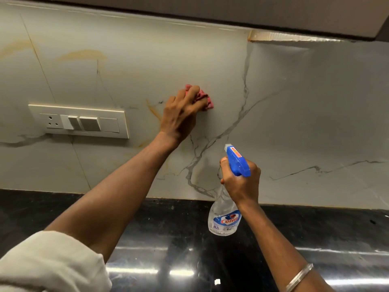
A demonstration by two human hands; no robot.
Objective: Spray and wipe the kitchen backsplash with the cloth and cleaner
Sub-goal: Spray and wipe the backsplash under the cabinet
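The backsplash (294, 102) is pale marble-look tile with grey veins and some yellowish stains. My left hand (181, 114) presses a bunched pink cloth (205, 99) flat against it near the middle; most of the cloth is hidden under my fingers. Lower and to the right, my right hand (242, 182) grips the neck of a clear spray bottle (224, 220) with a blue trigger head (237, 161). The nozzle points up toward the wall, and the bottle hangs above the counter.
A white switch and socket panel (79, 121) is set in the wall left of my left hand. A glossy black countertop (168, 239) runs along the bottom. A dark cabinet underside (273, 11) overhangs the top.
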